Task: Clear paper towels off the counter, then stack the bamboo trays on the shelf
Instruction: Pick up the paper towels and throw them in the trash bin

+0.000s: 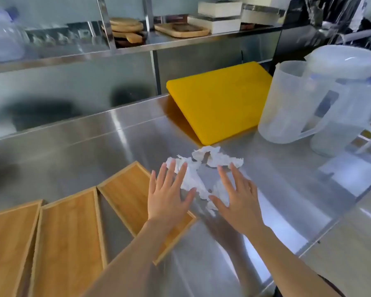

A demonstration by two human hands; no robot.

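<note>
Crumpled white paper towels [204,168] lie on the steel counter [116,142] near its middle. My left hand [168,196] and my right hand [237,196] hover over them with fingers spread, one on each side, fingertips on or just above the paper. Neither hand holds anything. Three flat bamboo trays lie side by side at the lower left: the nearest one [124,194] runs partly under my left forearm, a middle one [69,239] and a left one [7,245] sit beside it. The steel shelf [180,42] runs above the counter's back.
A yellow cutting board [221,101] leans against the back wall behind the towels. Two clear plastic pitchers [291,103] stand at the right. The shelf holds round wooden boards [126,28], a wooden tray [182,31] and white boxes [219,16]. The counter's edge runs diagonally at the right.
</note>
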